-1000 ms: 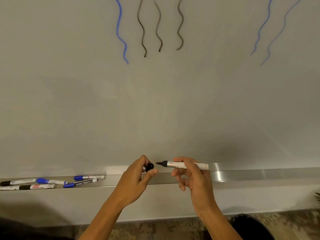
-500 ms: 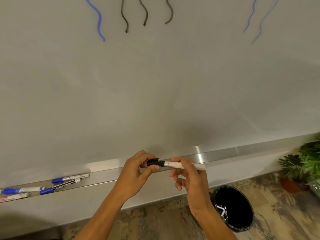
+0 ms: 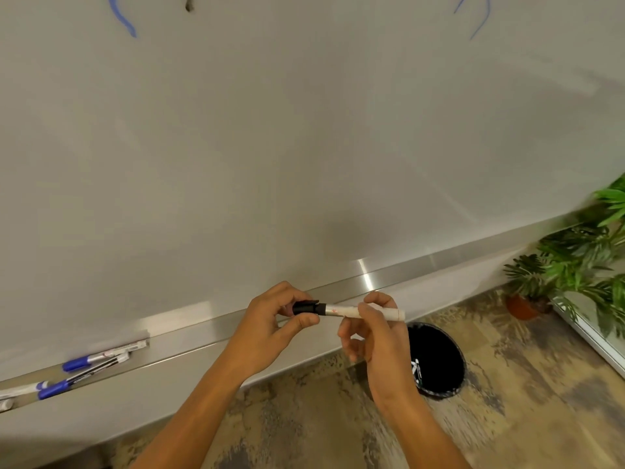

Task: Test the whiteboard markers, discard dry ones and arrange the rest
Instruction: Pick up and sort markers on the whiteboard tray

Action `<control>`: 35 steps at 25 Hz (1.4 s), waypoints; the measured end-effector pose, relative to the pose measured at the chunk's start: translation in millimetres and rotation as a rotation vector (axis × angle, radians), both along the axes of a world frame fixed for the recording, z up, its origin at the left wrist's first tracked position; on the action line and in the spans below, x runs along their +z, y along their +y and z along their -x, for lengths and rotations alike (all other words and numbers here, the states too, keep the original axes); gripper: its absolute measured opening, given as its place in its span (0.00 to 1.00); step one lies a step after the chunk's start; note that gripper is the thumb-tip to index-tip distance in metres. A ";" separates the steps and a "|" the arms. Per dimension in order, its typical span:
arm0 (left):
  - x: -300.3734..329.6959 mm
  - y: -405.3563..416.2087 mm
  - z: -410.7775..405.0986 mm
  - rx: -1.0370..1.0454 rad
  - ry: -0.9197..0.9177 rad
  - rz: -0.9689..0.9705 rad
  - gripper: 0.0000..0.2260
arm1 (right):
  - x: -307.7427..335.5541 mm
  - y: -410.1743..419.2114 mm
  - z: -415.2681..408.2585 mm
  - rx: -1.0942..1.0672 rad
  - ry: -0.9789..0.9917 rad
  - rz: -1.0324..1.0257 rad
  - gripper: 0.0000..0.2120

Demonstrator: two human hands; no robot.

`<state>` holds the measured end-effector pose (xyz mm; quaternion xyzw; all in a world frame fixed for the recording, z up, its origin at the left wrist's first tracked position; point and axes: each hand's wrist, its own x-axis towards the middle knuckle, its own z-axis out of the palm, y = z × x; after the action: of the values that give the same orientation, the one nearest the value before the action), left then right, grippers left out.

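Holding a marker [image 3: 358, 311] between them, two hands meet near the middle of the view, just below the silver tray [image 3: 439, 262] of the whiteboard [image 3: 304, 147]. The left hand [image 3: 270, 330] pinches the black cap [image 3: 305, 307] with its thumb and fingers. The cap sits on the marker's end. The right hand [image 3: 378, 336] grips the white body of the marker from the top, with the fingers curled around it. The marker lies flat and points from 3 o'clock to 9 o'clock. The cap is at the 9 o'clock end, and the bare white end pokes out past the right hand at 3 o'clock.

At 8 o'clock from the hands, well apart from them, more markers lie in the tray. Two with blue caps [image 3: 98, 362] lie side by side, and one more blue cap [image 3: 42, 385] shows near the left edge. Another white bit sits at the very edge, too small to tell.

At 4 o'clock from the right hand, a black bin [image 3: 449, 353] stands on the floor [image 3: 507, 384]. Something white lies inside it, but it is too blurry to name. At 3 o'clock, far off, green plants [image 3: 581, 258] stand by the wall, one in a brown pot [image 3: 522, 308].

Blue lines [image 3: 123, 20] show at the top of the whiteboard, at 11 o'clock and 1 o'clock.
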<state>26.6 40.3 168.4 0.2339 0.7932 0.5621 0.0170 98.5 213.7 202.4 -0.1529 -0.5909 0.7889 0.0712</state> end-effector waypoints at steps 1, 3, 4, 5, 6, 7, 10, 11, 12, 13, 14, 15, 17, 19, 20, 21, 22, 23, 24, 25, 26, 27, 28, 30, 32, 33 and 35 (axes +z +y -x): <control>1.6 3.9 0.5 -0.009 0.006 0.011 0.09 | 1.0 4.6 -1.0 -0.011 -0.003 0.010 0.04; 6.2 13.5 0.7 -0.013 0.005 0.018 0.10 | 3.8 19.4 -2.7 -0.006 -0.003 -0.029 0.08; 8.6 17.9 0.8 -0.011 -0.004 0.015 0.09 | 5.2 28.2 -3.1 0.001 -0.011 -0.066 0.10; 10.7 22.4 0.9 -0.010 -0.014 0.016 0.08 | 7.0 37.4 -3.4 0.016 -0.025 -0.112 0.10; 12.7 28.6 0.1 -0.013 -0.023 0.025 0.07 | 8.5 48.7 -4.1 0.044 -0.040 -0.169 0.09; 14.8 35.5 -1.3 -0.019 -0.032 0.041 0.05 | 10.3 60.7 -4.7 0.085 -0.051 -0.230 0.08; 20.2 57.4 -7.4 -0.062 -0.079 0.095 0.06 | 15.0 95.4 -5.2 0.220 -0.046 -0.343 0.07; 22.0 65.9 -9.4 -0.079 -0.096 0.111 0.06 | 16.2 107.5 -5.5 0.256 -0.040 -0.363 0.07; 23.8 75.3 -10.9 -0.095 -0.115 0.120 0.07 | 16.9 119.7 -5.7 0.286 -0.033 -0.387 0.07; 26.0 86.3 -12.9 -0.111 -0.140 0.113 0.08 | 17.2 132.5 -6.1 0.312 -0.028 -0.411 0.07; 27.6 98.4 -15.5 -0.122 -0.173 0.087 0.10 | 16.9 145.6 -6.6 0.336 -0.024 -0.431 0.07; 28.8 110.9 -18.4 -0.125 -0.212 0.048 0.11 | 17.0 158.1 -7.4 0.360 -0.019 -0.445 0.07; 30.5 135.7 -24.6 -0.132 -0.306 -0.030 0.16 | 16.5 181.9 -9.7 0.404 -0.013 -0.467 0.07; 30.4 161.4 -30.3 -0.139 -0.361 -0.039 0.21 | 14.3 204.7 -13.0 0.415 -0.017 -0.482 0.07; 29.5 175.1 -32.3 -0.127 -0.368 -0.028 0.23 | 12.3 216.6 -15.0 0.413 -0.020 -0.480 0.08; 28.6 189.0 -34.0 -0.104 -0.370 -0.031 0.24 | 10.5 228.2 -17.1 0.410 -0.026 -0.472 0.08; 27.7 202.3 -34.6 -0.066 -0.382 -0.064 0.26 | 9.0 239.1 -19.1 0.409 -0.032 -0.463 0.08; 26.9 215.2 -34.5 -0.019 -0.412 -0.124 0.27 | 8.2 249.1 -21.7 0.414 -0.036 -0.454 0.08; 26.2 227.2 -33.3 0.027 -0.452 -0.196 0.28 | 7.8 257.9 -24.1 0.423 -0.038 -0.450 0.08; 26.4 237.3 -31.8 0.065 -0.494 -0.271 0.29 | 7.3 264.5 -26.1 0.433 -0.038 -0.451 0.08; 27.6 246.0 -30.1 0.091 -0.531 -0.334 0.30 | 6.4 269.6 -27.2 0.439 -0.039 -0.452 0.08; 29.5 255.5 -28.2 0.102 -0.560 -0.373 0.31 | 5.1 275.6 -27.8 0.439 -0.038 -0.452 0.08; 31.1 263.8 -26.5 0.103 -0.580 -0.386 0.32 | 3.5 280.6 -27.7 0.438 -0.038 -0.452 0.08; 33.4 276.9 -24.4 0.085 -0.593 -0.371 0.34 | -0.6 288.2 -25.7 0.426 -0.041 -0.448 0.08; 31.1 284.9 -19.4 0.059 -0.595 -0.346 0.35 | -4.9 292.8 -20.8 0.417 -0.042 -0.445 0.08; 29.1 287.5 -15.3 0.044 -0.597 -0.336 0.35 | -6.4 294.5 -17.8 0.420 -0.039 -0.449 0.08; 28.0 291.5 -5.7 0.016 -0.592 -0.321 0.35 | -7.6 296.9 -11.4 0.427 -0.033 -0.455 0.08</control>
<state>32.2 331.8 196.4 0.0539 0.6571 0.7234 0.2050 109.9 510.6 194.8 -0.0185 -0.7720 0.6311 -0.0733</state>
